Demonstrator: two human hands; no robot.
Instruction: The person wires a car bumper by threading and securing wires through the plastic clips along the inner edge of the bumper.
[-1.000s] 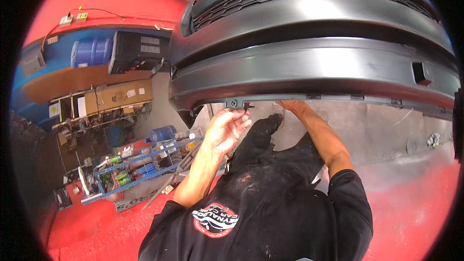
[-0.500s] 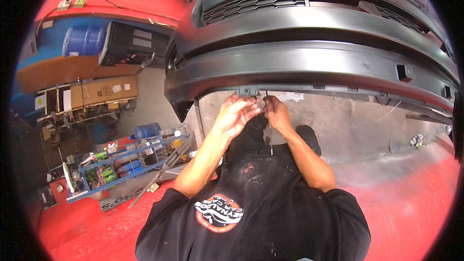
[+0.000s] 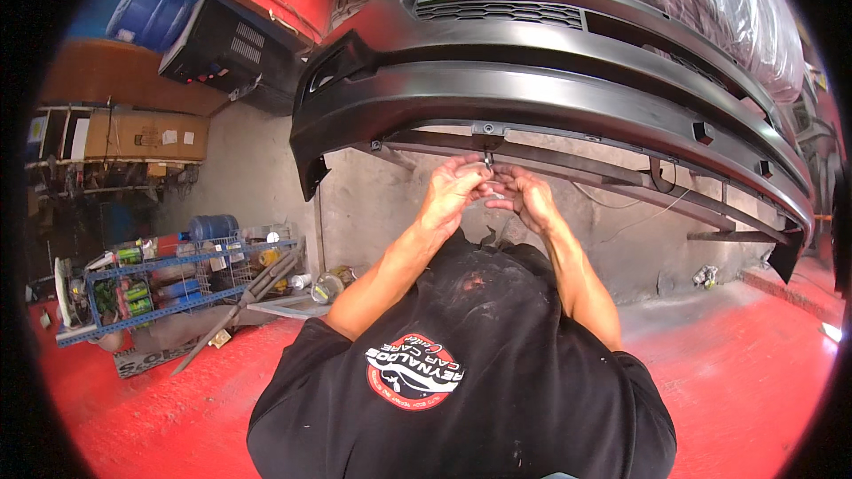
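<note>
A dark grey car bumper with honeycomb grille inserts spans the upper view. At its lower lip is a tab with a round hole. Just under the tab, my left hand pinches at a small, thin piece that seems to hang from it, too small to name. My right hand is beside it, fingers curled toward the same piece and nearly touching the left fingers; what they hold is partly hidden.
Behind the bumper are a metal stand bar and plastic-wrapped bodywork. At left are blue water jugs, a black cabinet, cardboard and a blue rack of cans. The floor is red and grey.
My right hand has come from farther along the lip to beside my left, and the thin rod it held is no longer visible. The view has shifted, showing more behind the bumper.
</note>
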